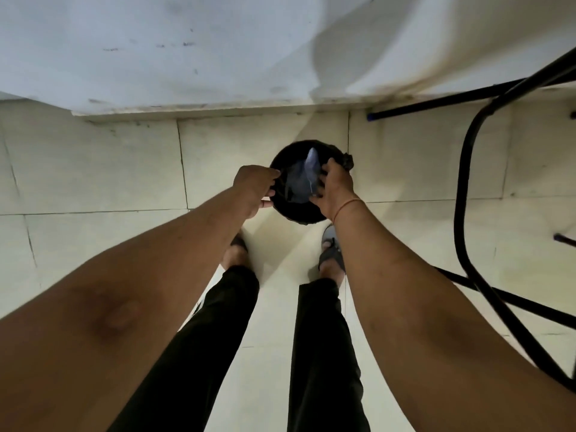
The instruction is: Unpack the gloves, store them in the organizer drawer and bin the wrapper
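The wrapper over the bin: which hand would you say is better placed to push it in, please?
Probably the right hand: its fingers touch the wrapper inside the bin, while the left hand sits at the rim.

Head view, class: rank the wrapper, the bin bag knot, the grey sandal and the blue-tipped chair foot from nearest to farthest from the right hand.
From the right hand:
1. Wrapper, touching its fingers, inside the bin.
2. Bin bag knot, just beyond the hand.
3. Grey sandal, below the wrist.
4. Blue-tipped chair foot, by the wall.

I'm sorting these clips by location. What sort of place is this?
Probably an indoor room, home or workspace: pale tiled floor, a scuffed white wall, a small black bin and black metal furniture legs.
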A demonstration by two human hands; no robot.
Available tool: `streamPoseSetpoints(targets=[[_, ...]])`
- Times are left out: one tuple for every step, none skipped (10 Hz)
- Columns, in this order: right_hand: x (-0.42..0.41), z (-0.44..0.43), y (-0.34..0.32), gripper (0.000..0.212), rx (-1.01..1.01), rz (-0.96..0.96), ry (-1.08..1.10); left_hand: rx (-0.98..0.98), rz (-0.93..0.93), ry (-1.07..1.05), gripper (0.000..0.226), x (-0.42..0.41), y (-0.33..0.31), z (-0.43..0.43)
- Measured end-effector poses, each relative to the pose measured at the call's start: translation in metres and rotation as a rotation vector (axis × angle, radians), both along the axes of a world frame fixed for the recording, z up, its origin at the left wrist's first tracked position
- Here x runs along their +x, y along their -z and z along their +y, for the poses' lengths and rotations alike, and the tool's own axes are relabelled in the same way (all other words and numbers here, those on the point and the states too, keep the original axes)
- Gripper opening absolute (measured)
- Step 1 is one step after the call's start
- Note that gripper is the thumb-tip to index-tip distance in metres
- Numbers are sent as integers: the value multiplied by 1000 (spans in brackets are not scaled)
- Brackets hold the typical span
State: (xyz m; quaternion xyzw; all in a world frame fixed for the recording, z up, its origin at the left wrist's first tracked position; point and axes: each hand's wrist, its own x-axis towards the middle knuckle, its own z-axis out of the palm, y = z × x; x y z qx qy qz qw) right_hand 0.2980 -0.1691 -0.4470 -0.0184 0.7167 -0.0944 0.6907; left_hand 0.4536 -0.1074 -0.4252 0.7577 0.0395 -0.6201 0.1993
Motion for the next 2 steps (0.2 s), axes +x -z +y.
streamPoseSetpoints(targets=[[-4, -7, -25, 51, -74, 31, 7, -43, -5, -3, 25, -4, -18, -1], [-5, -14, -56, 52, -119, 50, -50, -70, -53, -37, 29, -5, -49, -7]])
